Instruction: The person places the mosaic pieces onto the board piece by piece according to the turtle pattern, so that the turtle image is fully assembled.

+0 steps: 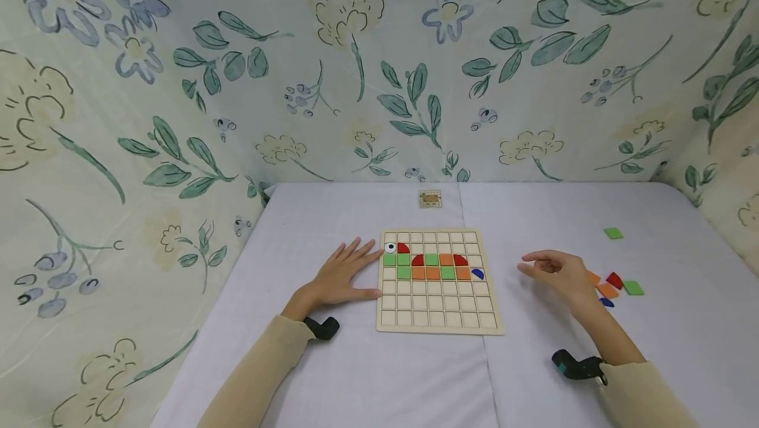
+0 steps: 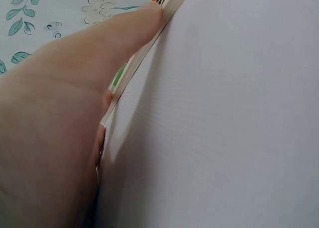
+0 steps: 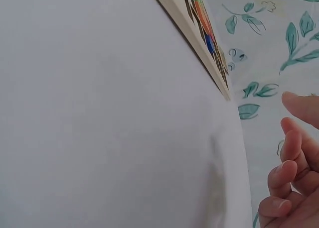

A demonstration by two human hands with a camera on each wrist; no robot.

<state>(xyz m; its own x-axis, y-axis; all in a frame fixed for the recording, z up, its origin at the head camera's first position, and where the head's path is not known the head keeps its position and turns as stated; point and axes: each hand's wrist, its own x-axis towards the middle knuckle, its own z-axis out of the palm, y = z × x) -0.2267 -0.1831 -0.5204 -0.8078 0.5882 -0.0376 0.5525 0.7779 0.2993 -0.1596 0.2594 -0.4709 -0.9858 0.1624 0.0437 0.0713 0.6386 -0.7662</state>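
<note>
A pale wooden grid board point(image 1: 439, 306) lies on the table, with green, orange and red tiles forming a figure across its upper rows. An eye tile point(image 1: 390, 247) sits at its upper left, a blue half-round tile point(image 1: 477, 274) toward its right edge. My left hand point(image 1: 339, 278) rests flat with fingers spread, thumb and fingertips at the board's left edge. To the right of the board my right hand point(image 1: 556, 276) hovers, its fingers loosely bent and nothing between them; the right wrist view shows thumb and index fingertip apart.
Loose tiles lie beside and partly behind the right hand, among them a red tile point(image 1: 615, 280) and a green tile point(image 1: 634, 288). Another green tile point(image 1: 613, 233) lies farther back. Behind the board is a small picture card point(image 1: 430, 199). A floral curtain point(image 1: 367, 85) hangs behind the table.
</note>
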